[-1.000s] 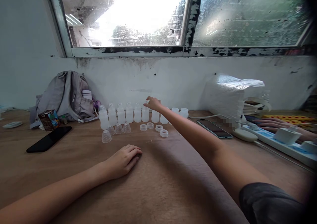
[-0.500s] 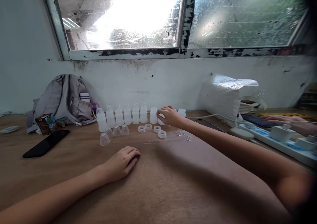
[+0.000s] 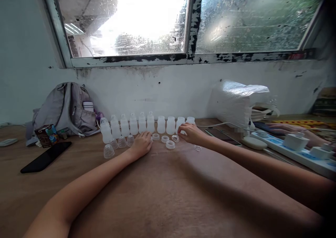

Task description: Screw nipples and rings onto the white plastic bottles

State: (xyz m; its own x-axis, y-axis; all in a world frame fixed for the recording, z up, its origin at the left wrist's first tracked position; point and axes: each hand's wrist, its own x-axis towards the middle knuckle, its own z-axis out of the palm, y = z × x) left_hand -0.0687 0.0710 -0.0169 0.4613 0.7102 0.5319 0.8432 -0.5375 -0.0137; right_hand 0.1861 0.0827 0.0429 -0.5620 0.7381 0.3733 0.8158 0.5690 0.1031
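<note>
Now the left hand (image 3: 142,144) lies on the brown wooden table (image 3: 168,196), fingers bent at a round white ring (image 3: 155,136); whether it grips is unclear. Beside it, the right hand (image 3: 191,133) curls by another ring (image 3: 175,138). Cloudy plastic bottles (image 3: 147,123) stand behind. Gray backpack (image 3: 65,108) and black phone (image 3: 46,157) sit left.

Both hands at the row of small translucent white plastic bottles (image 3: 147,124)

Left hand (image 3: 141,145) and right hand (image 3: 191,133) rest among white plastic screw rings (image 3: 170,144) near the brown tabletop's (image 3: 168,196) far edge.
</note>
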